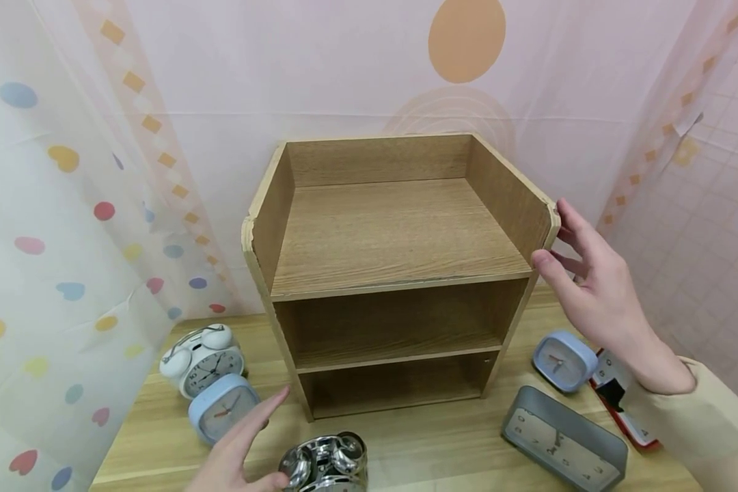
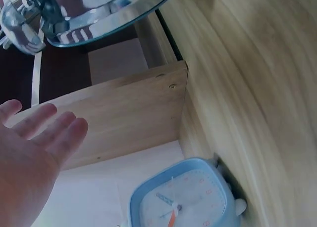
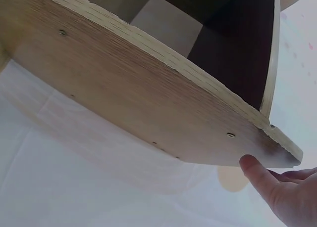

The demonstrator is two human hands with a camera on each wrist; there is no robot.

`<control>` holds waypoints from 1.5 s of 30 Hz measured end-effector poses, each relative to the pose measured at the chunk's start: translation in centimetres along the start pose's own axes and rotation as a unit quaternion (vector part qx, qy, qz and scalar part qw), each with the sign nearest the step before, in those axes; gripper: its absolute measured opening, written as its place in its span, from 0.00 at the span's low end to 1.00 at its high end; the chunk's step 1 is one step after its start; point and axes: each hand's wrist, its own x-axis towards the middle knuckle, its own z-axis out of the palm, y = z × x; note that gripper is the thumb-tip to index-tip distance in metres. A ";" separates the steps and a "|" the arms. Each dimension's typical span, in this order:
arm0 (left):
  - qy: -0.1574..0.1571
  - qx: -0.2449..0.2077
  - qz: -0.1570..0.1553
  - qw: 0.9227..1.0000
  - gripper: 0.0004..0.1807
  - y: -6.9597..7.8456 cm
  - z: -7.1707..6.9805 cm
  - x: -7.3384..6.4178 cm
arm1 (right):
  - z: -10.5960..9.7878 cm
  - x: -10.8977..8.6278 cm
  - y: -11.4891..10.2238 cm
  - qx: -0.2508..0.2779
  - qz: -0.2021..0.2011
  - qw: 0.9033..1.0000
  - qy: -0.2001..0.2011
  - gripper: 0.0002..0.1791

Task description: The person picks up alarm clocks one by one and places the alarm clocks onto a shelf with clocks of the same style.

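Observation:
A wooden shelf unit [image 1: 406, 232] with a walled top and two compartments below stands on the table. Beside its upper right front corner is my right hand [image 1: 609, 301], thumb and fingers spread, the fingertips right at the side panel [image 3: 148, 88]. My left hand [image 1: 236, 454] is low at the front left, its fingers extended and holding nothing. Close to its thumb stands a shiny silver twin-bell alarm clock [image 1: 326, 461]. A light blue clock [image 1: 224, 408] lies just beyond the left fingers, in front of a white twin-bell alarm clock [image 1: 203, 361].
Right of the shelf sit another light blue clock [image 1: 566, 362] and a grey rectangular clock [image 1: 566, 441]. A red-edged clock [image 1: 636, 427] is partly hidden under the right forearm. Patterned curtains [image 1: 357, 68] hang close behind and at both sides of the wooden table [image 1: 430, 451].

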 end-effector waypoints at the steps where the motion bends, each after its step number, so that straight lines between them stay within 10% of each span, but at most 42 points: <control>1: -0.004 -0.002 -0.003 1.000 0.50 0.1 0.1 0.0 | 0.0 0.1 -0.1 -0.001 0.006 1.000 0.001 0.38; 23: -0.057 0.069 -0.016 0.996 0.57 1.8 1.4 0.6 | 0.4 1.7 -0.5 -0.003 0.017 0.999 0.032 0.33; 36: -0.087 0.008 0.012 0.996 0.37 1.8 1.5 1.6 | 0.6 2.4 -0.1 -0.044 -0.016 0.996 0.070 0.29; 45: -0.135 -0.002 -0.024 0.991 0.37 2.0 1.6 1.7 | 0.8 2.4 -0.2 -0.052 -0.021 0.996 0.075 0.28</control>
